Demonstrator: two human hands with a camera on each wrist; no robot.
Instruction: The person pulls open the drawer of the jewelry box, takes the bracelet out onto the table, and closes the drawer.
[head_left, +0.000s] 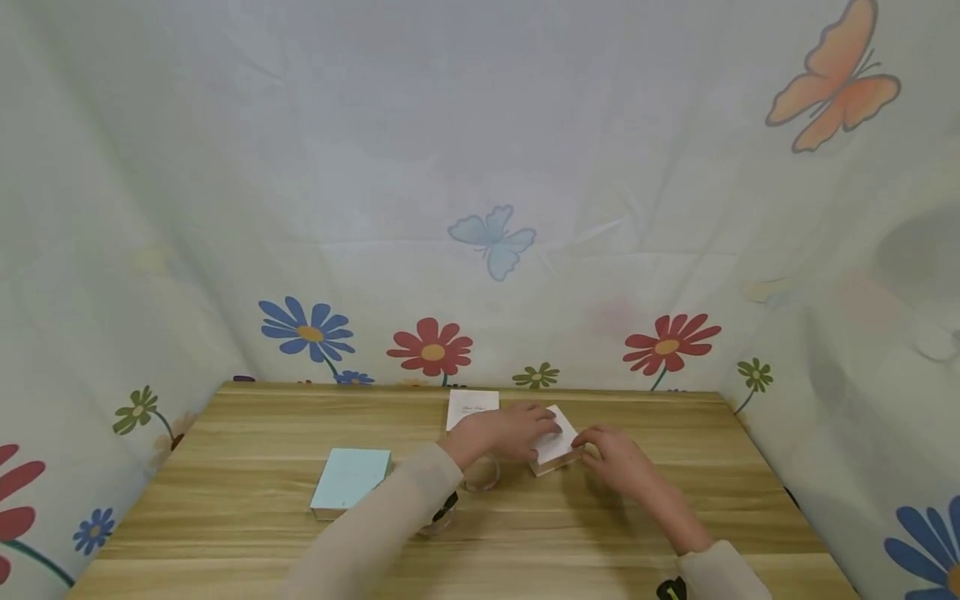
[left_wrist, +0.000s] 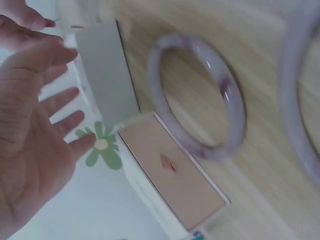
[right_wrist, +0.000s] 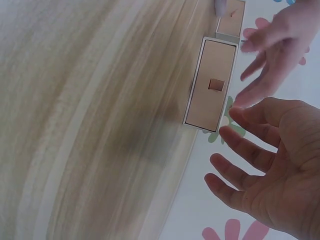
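Observation:
A small white box (head_left: 557, 448) stands at an angle toward the back of the table, its pinkish-brown front carrying a small tab (right_wrist: 216, 84). My left hand (head_left: 517, 431) reaches over its left side, fingers loosely extended across the top. At its right corner are the fingertips of my right hand (head_left: 618, 461), relaxed and slightly bent. A second white box (head_left: 472, 403), with printed lettering on top, lies behind my left wrist and is partly covered by it. In the left wrist view, two pale lavender bangles (left_wrist: 235, 110) show on the wood close by the boxes.
A light blue box (head_left: 351, 477) sits on the left of the wooden table (head_left: 247, 467), partly overlapped by my left sleeve. Behind the table's back edge hangs a white cloth (head_left: 360, 208) printed with flowers and butterflies; it also covers both sides.

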